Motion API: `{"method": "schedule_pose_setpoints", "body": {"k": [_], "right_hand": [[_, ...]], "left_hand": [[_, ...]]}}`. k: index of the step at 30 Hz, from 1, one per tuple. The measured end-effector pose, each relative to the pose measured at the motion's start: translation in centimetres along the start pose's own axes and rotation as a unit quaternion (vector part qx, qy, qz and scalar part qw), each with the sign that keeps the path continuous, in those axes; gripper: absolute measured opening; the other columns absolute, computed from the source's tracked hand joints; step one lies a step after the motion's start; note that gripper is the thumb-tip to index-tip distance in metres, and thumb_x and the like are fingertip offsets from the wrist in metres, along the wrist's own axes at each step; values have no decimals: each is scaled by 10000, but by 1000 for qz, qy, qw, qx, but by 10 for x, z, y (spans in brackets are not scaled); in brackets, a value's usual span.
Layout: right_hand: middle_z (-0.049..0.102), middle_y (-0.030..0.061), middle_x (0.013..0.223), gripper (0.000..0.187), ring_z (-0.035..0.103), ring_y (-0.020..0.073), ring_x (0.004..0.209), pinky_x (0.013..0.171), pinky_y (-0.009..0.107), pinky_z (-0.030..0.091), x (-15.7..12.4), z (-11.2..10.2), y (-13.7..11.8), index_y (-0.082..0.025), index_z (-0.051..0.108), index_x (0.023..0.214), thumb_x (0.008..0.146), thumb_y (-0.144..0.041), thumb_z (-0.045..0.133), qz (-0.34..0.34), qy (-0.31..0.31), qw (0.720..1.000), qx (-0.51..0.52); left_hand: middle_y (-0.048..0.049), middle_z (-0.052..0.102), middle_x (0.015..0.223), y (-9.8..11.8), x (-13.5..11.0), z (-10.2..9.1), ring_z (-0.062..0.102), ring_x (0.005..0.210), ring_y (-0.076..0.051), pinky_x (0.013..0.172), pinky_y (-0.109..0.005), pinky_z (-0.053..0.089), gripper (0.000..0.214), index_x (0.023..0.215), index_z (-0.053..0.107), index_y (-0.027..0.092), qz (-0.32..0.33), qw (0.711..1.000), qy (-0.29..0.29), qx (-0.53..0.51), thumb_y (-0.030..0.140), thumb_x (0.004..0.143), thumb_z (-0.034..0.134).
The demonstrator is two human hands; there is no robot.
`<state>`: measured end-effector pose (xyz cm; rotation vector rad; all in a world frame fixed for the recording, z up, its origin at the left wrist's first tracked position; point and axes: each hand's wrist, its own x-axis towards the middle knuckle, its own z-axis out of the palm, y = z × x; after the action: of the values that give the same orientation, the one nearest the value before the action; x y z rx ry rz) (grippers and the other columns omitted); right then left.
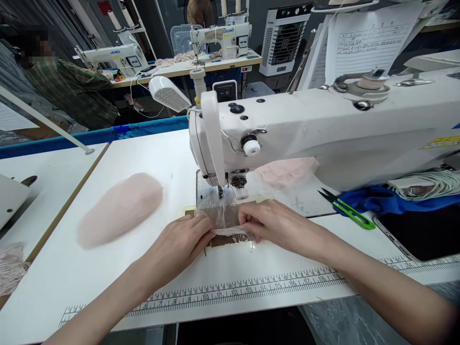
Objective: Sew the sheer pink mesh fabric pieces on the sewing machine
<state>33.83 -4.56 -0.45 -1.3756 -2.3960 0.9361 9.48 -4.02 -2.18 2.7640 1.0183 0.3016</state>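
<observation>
My left hand (179, 242) and my right hand (273, 223) rest on the white table just in front of the sewing machine's needle (220, 191). Both pinch a small, thin, pale pink sheer fabric piece (226, 230) between their fingertips, the left at its left end, the right at its right end. The piece lies over a clear plastic guide and a brown plate below the presser foot. The white sewing machine (323, 129) spans the right half of the view.
A pile of pink sheer fabric (120, 208) lies on the table to the left. More pink fabric (287, 170) sits behind the needle under the machine arm. Green thread snips (347, 208) and blue cloth (388, 201) lie right. A ruler strip (251, 287) runs along the table's front edge. Another person sits far left.
</observation>
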Motion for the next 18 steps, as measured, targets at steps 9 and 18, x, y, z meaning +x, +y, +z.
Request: {"method": "schedule_pose_setpoints", "body": {"k": [9,18], "right_hand": [[637,3,779,133,560,119,657,535,229,342,10,16,3,-186,656,800,898,-174,567,-88,97,985,-117],[649,33,829,290,521,79,577,467,211,276,23,26,16,-213,742,940,987,-278,463,-120,317,922,-185]], "left_hand": [[-26,676,883,-2,24,3,628,685,-163,554,-254,446,320,1181,576,216,-85,995,-29,-41,194,872,499],[27,458,534,-24,50,-12,373,478,-96,470,-249,284,293,584,568,183,-114,980,-87,-136,244,858,481]]}}
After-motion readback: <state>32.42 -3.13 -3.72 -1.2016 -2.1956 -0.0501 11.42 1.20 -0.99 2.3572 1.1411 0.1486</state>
